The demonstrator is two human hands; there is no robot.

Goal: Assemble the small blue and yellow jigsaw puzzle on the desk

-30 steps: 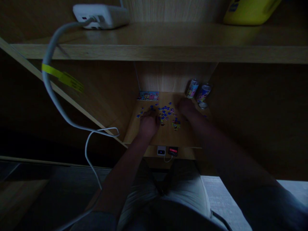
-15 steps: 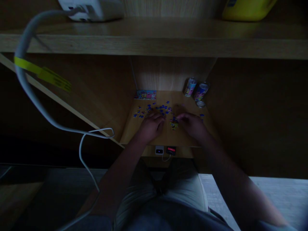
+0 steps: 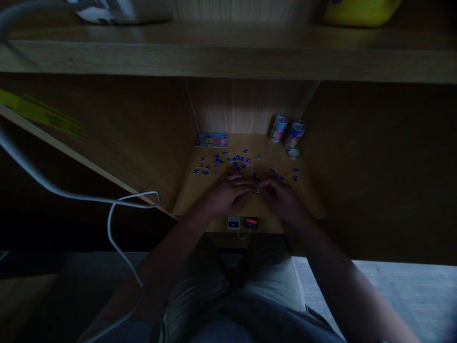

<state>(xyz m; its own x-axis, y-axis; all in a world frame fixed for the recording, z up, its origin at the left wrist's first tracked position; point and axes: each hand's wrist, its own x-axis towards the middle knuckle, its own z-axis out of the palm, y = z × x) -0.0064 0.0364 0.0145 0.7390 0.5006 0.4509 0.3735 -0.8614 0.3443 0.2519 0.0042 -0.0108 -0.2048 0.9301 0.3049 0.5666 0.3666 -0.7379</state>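
Observation:
Small jigsaw puzzle pieces point(image 3: 238, 158), mostly blue, lie scattered over the wooden shelf board. A small joined section of puzzle point(image 3: 256, 188), with yellow on it, lies between my hands and is largely covered by fingers. My left hand point(image 3: 231, 194) reaches it from the left, thumb and fingertips closed at its edge. From the right, my right hand point(image 3: 280, 194) pinches at the same section; the piece in its fingertips is mostly hidden. A colourful cartoon picture card point(image 3: 212, 139) rests at the back left of the board.
Two printed cans point(image 3: 278, 127) stand at the back right, with a round metal lid point(image 3: 293, 153) in front. A thick upper shelf point(image 3: 228, 62) spans above my hands. A white cable point(image 3: 117, 238) hangs at left. Below the board's front edge sit a white device point(image 3: 233, 223) and a small screen point(image 3: 251, 222).
Both hands have come together over the joined puzzle section: my left hand moved right, my right hand left and nearer to me. The camera view shifted slightly.

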